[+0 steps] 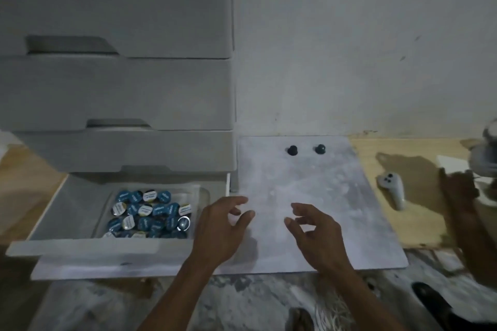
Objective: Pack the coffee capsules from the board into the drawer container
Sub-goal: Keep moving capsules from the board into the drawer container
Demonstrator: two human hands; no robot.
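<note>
While both hands, left hand [220, 226] and right hand [313, 228], hovered loose-fingered and held nothing, best move was reaching far for the two capsules [292, 150] on the board [309, 196], then drawer [80, 246].

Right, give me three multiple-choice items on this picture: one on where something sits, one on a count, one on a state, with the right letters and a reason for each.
1. Where do the small dark coffee capsules left on the pale grey marbled board stand?
A. near its far edge
B. under the hands
C. on its right corner

2. How many capsules remain on the board?
A. none
B. two
C. five

3. How is the bottom grey plastic drawer of the cabinet?
A. pushed shut
B. pulled out, clear tray holding blue-lidded capsules inside
C. pulled out, nothing in it

Answers:
1 A: both stand by the wall, far from the left hand and right hand.
2 B: only that pair shows on the board.
3 B: the drawer sticks out and the tray in it is packed with capsules.
</note>
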